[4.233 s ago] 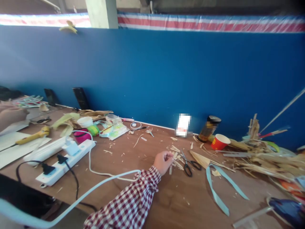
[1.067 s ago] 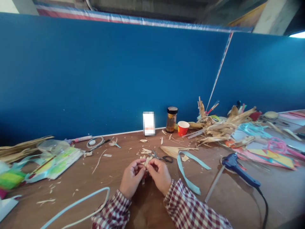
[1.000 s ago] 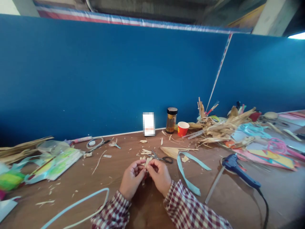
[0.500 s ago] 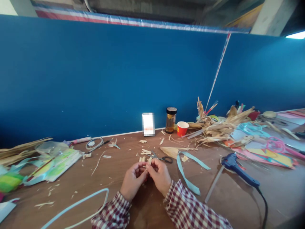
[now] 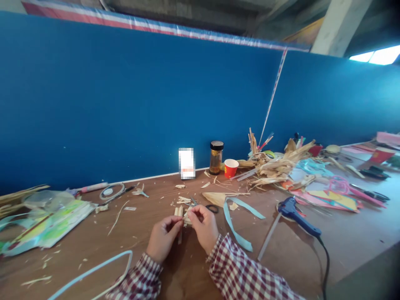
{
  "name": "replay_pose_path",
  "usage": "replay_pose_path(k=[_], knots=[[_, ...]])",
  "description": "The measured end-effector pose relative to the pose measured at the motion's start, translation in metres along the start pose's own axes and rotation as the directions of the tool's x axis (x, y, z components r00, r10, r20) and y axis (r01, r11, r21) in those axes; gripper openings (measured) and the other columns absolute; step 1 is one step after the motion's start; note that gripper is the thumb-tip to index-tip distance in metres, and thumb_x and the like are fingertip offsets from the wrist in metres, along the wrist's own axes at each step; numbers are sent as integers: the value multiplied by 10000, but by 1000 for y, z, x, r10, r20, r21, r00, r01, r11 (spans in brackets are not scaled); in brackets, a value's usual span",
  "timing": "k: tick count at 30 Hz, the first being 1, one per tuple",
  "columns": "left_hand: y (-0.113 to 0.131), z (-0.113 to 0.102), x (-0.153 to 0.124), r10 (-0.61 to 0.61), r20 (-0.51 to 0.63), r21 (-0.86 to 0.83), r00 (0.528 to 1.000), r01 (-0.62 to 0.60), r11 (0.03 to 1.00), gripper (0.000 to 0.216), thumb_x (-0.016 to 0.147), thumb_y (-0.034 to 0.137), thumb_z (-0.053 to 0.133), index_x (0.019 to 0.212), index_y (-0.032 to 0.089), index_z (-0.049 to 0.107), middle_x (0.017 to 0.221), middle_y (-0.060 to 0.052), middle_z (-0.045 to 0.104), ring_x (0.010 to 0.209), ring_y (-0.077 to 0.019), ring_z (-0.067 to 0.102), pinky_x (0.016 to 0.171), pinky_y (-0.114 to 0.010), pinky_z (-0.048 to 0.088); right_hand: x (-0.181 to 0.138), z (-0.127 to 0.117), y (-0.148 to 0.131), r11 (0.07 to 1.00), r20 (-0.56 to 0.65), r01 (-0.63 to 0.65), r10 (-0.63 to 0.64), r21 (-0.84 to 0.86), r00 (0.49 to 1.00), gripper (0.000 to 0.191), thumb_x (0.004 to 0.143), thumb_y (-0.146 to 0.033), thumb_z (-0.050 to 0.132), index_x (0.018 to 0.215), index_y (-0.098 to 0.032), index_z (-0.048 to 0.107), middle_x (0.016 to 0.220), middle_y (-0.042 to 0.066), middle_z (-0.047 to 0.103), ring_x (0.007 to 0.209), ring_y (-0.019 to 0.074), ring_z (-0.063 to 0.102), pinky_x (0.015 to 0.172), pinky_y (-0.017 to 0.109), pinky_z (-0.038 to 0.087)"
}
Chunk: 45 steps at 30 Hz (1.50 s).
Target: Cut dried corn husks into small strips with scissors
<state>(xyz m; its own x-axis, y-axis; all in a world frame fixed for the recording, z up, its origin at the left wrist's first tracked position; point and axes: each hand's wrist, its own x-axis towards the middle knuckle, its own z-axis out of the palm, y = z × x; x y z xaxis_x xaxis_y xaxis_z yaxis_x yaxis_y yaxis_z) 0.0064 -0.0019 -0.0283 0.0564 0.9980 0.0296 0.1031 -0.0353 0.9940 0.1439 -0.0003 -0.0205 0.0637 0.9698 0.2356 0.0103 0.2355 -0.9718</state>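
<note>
My left hand (image 5: 162, 243) and my right hand (image 5: 203, 227) meet just above the brown table (image 5: 343, 246), both in red-and-white checked sleeves. Their fingers are pinched on a small bundle of pale dried husk strips (image 5: 183, 216), and one strip hangs down between the hands. More husk scraps (image 5: 183, 201) lie on the table right behind them. Black-handled scissors (image 5: 210, 207) lie partly hidden behind my right hand. A light blue ribbon (image 5: 234, 227) trails to the right of it.
A blue glue gun (image 5: 296, 216) with a black cord lies at the right. A jar (image 5: 216, 157), a red cup (image 5: 231, 168) and a heap of dried husks (image 5: 278, 166) stand by the blue partition. Plastic packets (image 5: 46, 221) lie left; a pale blue hoop (image 5: 93, 273) is nearest.
4.2 s ago only one hand reached for scraps by the scissors; since then both hands have come together on the husk strips. Over the last second the view has drifted right; the hands keep working the strips.
</note>
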Motion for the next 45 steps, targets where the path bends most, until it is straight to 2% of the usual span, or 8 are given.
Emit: replay_pose_path(k=[8,12,14,16,21,26,36,45], knots=[[1,-2,5,-64,-129,-141,990,46,989,349,586,410,684,780,124,640,563,3,606,482,-103,507,487,-215,424,-5,-8,-37,998,45,57,-56,-35,997,178,806,-337,492,805,-173,563,632,-12,537,516,98,461,480,206,374],[-3,-1,5,-54,-118,-132,992,38,991,370,587,433,680,782,121,635,593,-1,613,500,-107,522,508,-224,442,23,-35,-59,947,139,192,-160,-257,977,200,824,-338,466,866,-176,575,669,-5,574,559,105,509,511,208,398],[-6,1,5,-48,-112,-135,993,32,990,378,586,440,679,786,123,632,584,3,608,494,-107,518,502,-224,438,49,-57,-60,830,188,256,-185,-495,965,191,836,-305,452,872,-171,584,731,8,608,642,113,545,580,217,417],[-7,1,6,-45,-107,-145,993,29,989,385,581,448,680,783,124,631,576,3,603,494,-111,518,491,-222,431,74,-80,-53,558,192,208,-89,-803,977,196,857,-254,413,892,-175,589,798,17,628,714,111,561,643,223,418],[-7,2,8,-34,-126,-146,992,15,989,396,564,466,683,756,122,632,576,-5,605,499,-121,529,482,-226,427,105,-116,-25,331,172,128,108,-935,979,145,795,-201,546,694,-127,619,686,35,622,675,134,567,662,281,431],[-5,2,8,-18,-116,-144,993,1,990,353,572,436,681,742,130,635,563,-6,613,501,-127,543,489,-232,441,103,-116,-12,175,178,146,184,-974,967,200,838,-245,500,771,-130,649,819,82,648,799,169,584,733,319,434],[-3,1,10,-71,-212,-249,975,17,968,334,550,411,689,731,136,634,552,4,611,504,-124,558,504,-238,466,103,-109,-10,61,250,243,147,-968,957,220,804,-76,454,842,-128,664,861,144,645,847,219,579,724,307,382],[-10,-1,12,-77,-188,-228,979,33,973,361,568,414,686,779,125,632,570,9,609,483,-104,534,487,-219,448,103,-116,-62,142,223,233,-83,-962,971,278,904,-226,310,1042,-146,537,852,79,613,731,146,550,638,243,337]])
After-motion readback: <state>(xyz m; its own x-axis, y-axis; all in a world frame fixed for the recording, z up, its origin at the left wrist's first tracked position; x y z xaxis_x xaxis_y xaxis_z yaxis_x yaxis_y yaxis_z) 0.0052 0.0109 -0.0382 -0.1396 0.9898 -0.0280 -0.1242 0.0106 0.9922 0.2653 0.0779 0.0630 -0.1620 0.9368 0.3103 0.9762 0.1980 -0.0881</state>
